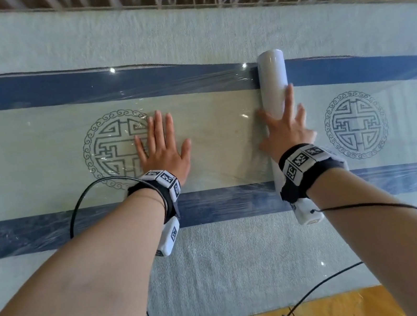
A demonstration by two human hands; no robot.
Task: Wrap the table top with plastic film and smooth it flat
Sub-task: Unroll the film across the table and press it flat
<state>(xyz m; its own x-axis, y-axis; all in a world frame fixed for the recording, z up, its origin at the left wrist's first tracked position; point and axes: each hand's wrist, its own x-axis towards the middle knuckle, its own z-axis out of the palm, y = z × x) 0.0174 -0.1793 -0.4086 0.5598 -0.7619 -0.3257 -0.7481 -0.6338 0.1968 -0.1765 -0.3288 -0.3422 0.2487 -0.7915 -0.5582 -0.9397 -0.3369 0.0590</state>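
Left hand [163,150] laid flat on plastic film [213,129], fingers [159,123] spread. Right hand [287,132] pressed on film roll [272,75], fingers spread; roll extended beyond them across worktop [220,266].

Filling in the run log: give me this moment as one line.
left hand: flat on laid plastic film | right hand: open, resting on film roll | table top: partly wrapped

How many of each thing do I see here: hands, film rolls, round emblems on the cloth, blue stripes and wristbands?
Hands: 2, the left hand and the right hand
Film roll: 1
Round emblems: 2
Blue stripes: 2
Wristbands: 2
Total: 9
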